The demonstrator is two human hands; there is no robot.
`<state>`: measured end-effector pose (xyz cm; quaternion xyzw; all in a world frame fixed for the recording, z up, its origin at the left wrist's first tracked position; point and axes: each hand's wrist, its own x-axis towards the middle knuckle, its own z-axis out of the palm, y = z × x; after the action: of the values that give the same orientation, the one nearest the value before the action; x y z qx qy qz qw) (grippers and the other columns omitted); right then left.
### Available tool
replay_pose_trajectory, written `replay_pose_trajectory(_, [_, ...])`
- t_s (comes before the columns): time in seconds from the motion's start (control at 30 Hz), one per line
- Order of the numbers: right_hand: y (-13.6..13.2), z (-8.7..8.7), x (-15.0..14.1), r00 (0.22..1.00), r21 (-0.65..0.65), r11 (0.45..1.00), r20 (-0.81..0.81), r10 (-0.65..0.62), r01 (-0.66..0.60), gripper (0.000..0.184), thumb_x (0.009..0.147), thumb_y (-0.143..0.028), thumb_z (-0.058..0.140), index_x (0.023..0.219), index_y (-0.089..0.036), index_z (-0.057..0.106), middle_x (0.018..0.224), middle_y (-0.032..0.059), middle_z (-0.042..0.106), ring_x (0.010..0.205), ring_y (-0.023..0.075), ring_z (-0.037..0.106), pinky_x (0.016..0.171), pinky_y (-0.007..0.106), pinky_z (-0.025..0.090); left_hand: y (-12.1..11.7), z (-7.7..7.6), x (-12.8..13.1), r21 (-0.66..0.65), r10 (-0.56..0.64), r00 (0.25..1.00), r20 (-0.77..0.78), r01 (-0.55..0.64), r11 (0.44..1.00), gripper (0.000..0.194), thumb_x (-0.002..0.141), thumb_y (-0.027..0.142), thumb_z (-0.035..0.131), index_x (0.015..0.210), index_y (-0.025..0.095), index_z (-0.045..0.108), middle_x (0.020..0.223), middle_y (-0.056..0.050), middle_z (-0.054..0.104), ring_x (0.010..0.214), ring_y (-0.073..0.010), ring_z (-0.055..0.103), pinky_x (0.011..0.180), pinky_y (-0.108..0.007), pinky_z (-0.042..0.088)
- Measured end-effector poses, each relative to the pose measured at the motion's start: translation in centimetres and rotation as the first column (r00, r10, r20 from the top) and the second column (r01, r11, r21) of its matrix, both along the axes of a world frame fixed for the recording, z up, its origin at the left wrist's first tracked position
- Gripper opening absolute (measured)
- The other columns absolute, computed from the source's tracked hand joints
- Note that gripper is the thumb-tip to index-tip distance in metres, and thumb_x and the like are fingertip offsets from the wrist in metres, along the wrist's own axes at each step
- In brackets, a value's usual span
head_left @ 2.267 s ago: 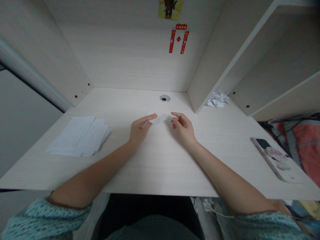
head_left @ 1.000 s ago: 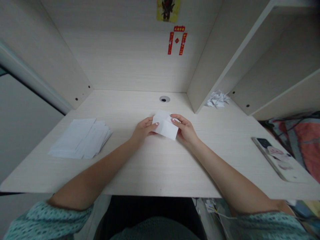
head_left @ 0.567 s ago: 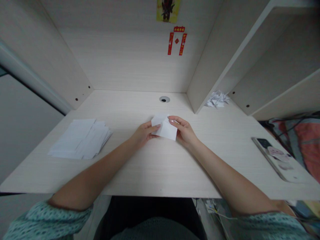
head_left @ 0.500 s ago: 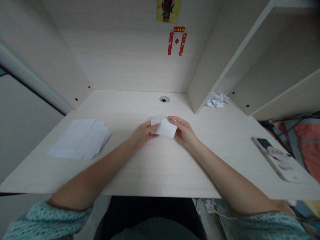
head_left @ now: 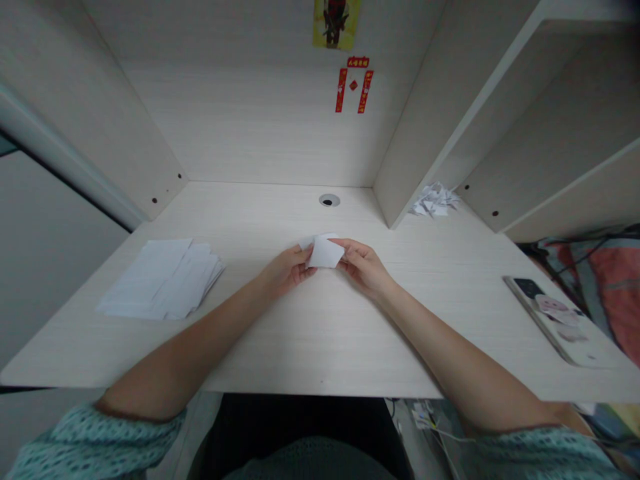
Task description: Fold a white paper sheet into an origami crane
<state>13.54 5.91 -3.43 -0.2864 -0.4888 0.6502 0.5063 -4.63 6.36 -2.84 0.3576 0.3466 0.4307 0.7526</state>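
A small folded piece of white paper [head_left: 325, 253] is held between both hands, over the middle of the desk. My left hand [head_left: 287, 268] pinches its left side, thumb on the near face and fingers behind and below. My right hand [head_left: 364, 267] grips the right edge, with the index finger along the top and other fingers curled beneath. Part of the paper behind the front flap is hidden.
A stack of white paper sheets [head_left: 163, 280] lies on the desk [head_left: 300, 347] at left. Crumpled white paper pieces [head_left: 434, 200] sit behind the upright divider [head_left: 425, 160]. A phone [head_left: 555, 320] rests near the right edge. A round cable hole [head_left: 329, 200] is at the back.
The paper's right part has been brought inward and left, so it looks narrower. My right hand has shifted slightly left and its fingers are more curled. My left hand keeps its grip.
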Motion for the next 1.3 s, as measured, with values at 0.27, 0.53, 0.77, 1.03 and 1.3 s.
replay_pose_trajectory(0.27, [0.3, -0.5, 0.0, 0.997, -0.035, 0.996, -0.023, -0.079, 0.078, 0.039, 0.063, -0.055, 0.073, 0.084, -0.021, 0.074, 0.081, 0.0027, 0.071, 0.069, 0.0138, 0.060, 0.067, 0.026, 0.047, -0.8, 0.3, 0.5, 0.297, 0.281, 0.916, -0.286, -0.194, 0.935, 0.077, 0.068, 0.029, 0.074, 0.134, 0.029, 0.033, 0.122, -0.010, 0.056, 0.095, -0.0208, 0.062, 0.074, -0.035, 0.056])
replay_pose_trajectory(0.53, [0.4, -0.5, 0.0, 0.995, -0.032, 0.994, -0.002, -0.102, 0.102, 0.038, 0.064, -0.055, 0.072, 0.081, -0.021, 0.074, 0.077, 0.0029, 0.070, 0.063, 0.0138, 0.058, 0.063, 0.026, 0.045, -1.1, 1.1, -0.2, 0.855, 0.650, 0.645, -0.402, 0.009, 0.519, 0.020, 0.083, 0.028, 0.057, 0.099, 0.024, 0.068, 0.109, -0.005, 0.066, 0.107, -0.0185, 0.058, 0.098, -0.036, 0.044])
replay_pose_trajectory(0.77, [0.5, -0.6, 0.1, 0.997, -0.026, 0.997, -0.014, -0.076, 0.075, 0.036, 0.066, -0.055, 0.071, 0.081, -0.022, 0.074, 0.078, 0.0029, 0.070, 0.069, 0.0149, 0.060, 0.066, 0.027, 0.047, -1.5, 1.3, -0.1, 0.864, 0.636, 0.638, -0.434, 0.095, 0.494, 0.022, 0.087, 0.028, 0.051, 0.098, 0.023, 0.069, 0.104, -0.004, 0.069, 0.101, -0.0173, 0.062, 0.093, -0.032, 0.046])
replay_pose_trajectory(1.03, [0.3, -0.4, 0.0, 0.996, -0.017, 0.996, -0.009, -0.089, 0.089, 0.035, 0.064, -0.054, 0.072, 0.076, -0.020, 0.074, 0.077, 0.0037, 0.070, 0.064, 0.0141, 0.058, 0.064, 0.027, 0.047, -1.9, 1.4, -0.1, 0.803, 0.622, 0.608, -0.494, 0.044, 0.595, 0.024, 0.086, 0.035, 0.051, 0.095, 0.022, 0.070, 0.100, -0.004, 0.070, 0.094, -0.0185, 0.063, 0.087, -0.030, 0.047])
replay_pose_trajectory(1.3, [0.4, -0.5, 0.1, 0.997, 0.026, 0.997, 0.037, -0.071, 0.070, 0.032, 0.067, -0.051, 0.071, 0.081, -0.023, 0.075, 0.082, 0.0040, 0.071, 0.068, 0.0143, 0.059, 0.069, 0.027, 0.047, -1.9, 2.0, 0.3, 0.616, 0.312, 0.842, -0.440, 0.030, 0.787, 0.039, 0.084, 0.043, 0.051, 0.113, 0.019, 0.061, 0.114, -0.007, 0.065, 0.103, -0.0198, 0.059, 0.088, -0.030, 0.045])
